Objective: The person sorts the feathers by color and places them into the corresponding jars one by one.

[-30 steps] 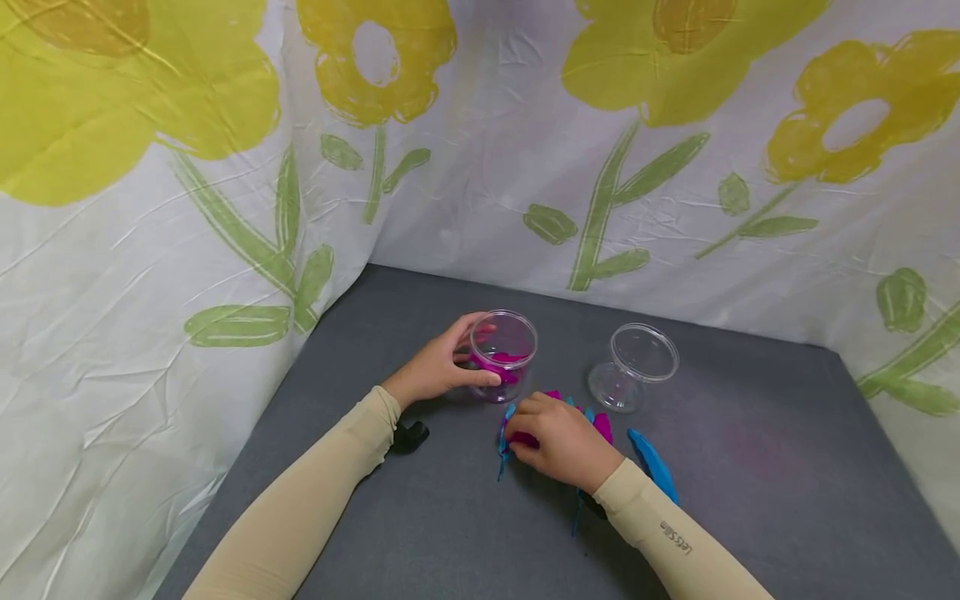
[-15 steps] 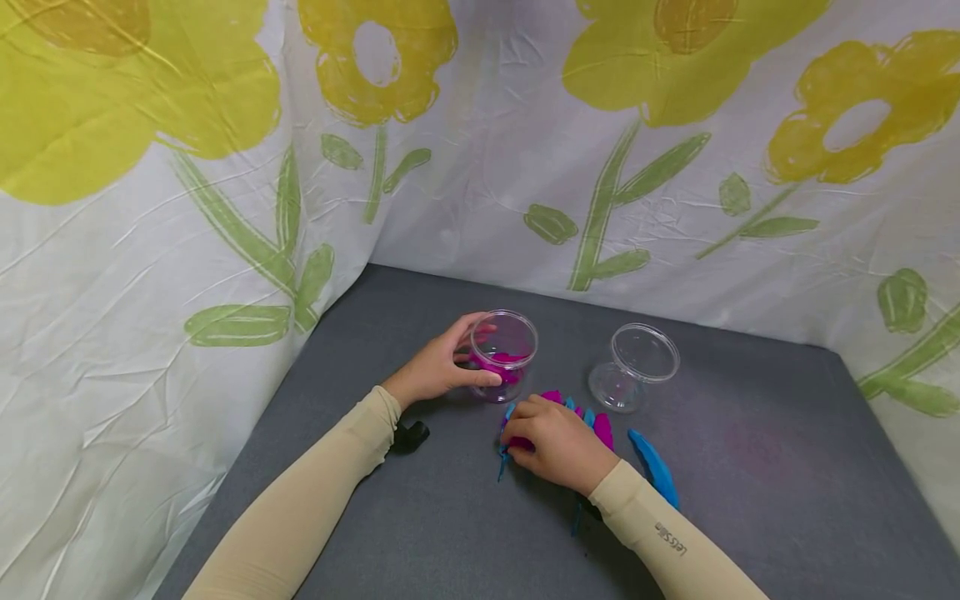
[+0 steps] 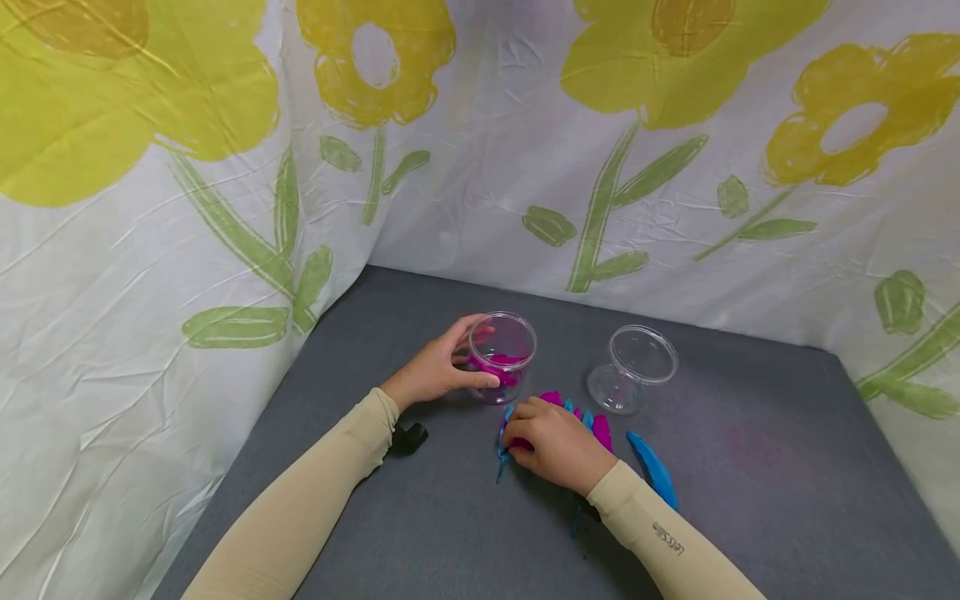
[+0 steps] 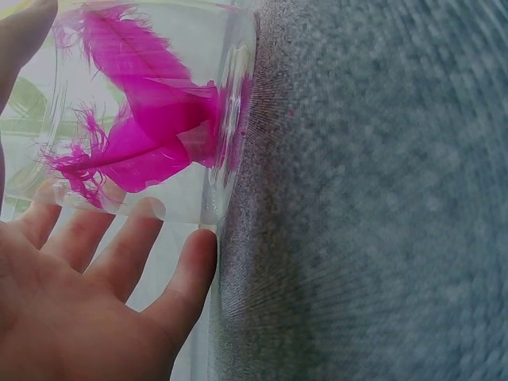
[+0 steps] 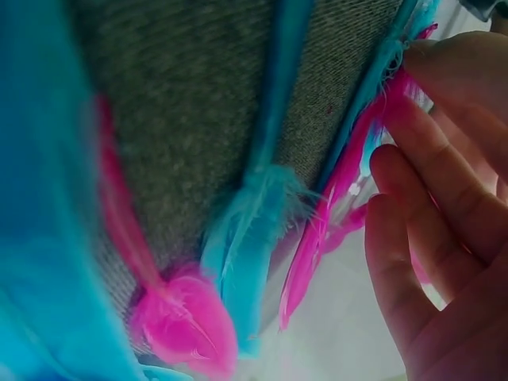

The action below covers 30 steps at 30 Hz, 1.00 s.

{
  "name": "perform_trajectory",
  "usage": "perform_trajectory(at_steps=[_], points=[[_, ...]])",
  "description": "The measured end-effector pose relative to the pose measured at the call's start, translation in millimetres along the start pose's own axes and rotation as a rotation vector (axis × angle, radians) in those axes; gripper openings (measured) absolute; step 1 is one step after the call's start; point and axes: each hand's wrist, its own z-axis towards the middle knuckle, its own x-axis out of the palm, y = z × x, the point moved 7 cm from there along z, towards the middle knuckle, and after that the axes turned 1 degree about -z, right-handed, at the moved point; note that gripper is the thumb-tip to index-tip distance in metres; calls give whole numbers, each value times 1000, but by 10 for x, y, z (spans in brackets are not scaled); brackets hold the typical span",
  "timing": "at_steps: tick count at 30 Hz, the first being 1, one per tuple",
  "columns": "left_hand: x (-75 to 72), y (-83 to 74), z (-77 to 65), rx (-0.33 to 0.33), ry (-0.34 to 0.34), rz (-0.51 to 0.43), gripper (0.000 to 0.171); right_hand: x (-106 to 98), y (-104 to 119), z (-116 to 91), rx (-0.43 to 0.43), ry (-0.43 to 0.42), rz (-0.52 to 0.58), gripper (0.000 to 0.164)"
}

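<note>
My left hand [image 3: 438,371] grips a clear round plastic jar [image 3: 527,367], thumb on the near side and fingers on the far side. Magenta feathers [image 4: 167,119] lie bunched in the jar's lower part. Just in front of the jar, my right hand [image 3: 558,442] is low over a row of feathers. In the right wrist view, its thumb and index finger pinch a magenta feather [image 5: 317,230] lying alongside a thin blue one. More blue feathers [image 5: 238,278] and a fluffy magenta feather [image 5: 190,317] lie beside it, partly under the hand in the head view.
A second clear jar [image 3: 645,382] stands to the right, behind the feathers. A large blue feather [image 3: 652,471] lies right of my right wrist. A black object [image 3: 408,438] shows at my left wrist. White cloth [image 3: 480,208] with yellow flowers hangs behind the dark grey table [image 3: 787,417].
My right hand has shifted very slightly left among the feathers, its fingertips staying at the same spot. The left hand and the jar have stayed in place.
</note>
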Motion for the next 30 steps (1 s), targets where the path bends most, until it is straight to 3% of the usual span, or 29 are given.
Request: perform_trajectory(at_steps=[10, 15, 30], points=[[-12, -5, 3, 2, -2, 4, 91, 6, -8, 34, -12, 0, -24, 7], [-7, -5, 1, -1, 2, 4, 91, -50, -30, 31, -14, -46, -39, 9], [-3, 18, -1, -22, -9, 18, 92, -333, -194, -90, 104, -131, 48, 10]])
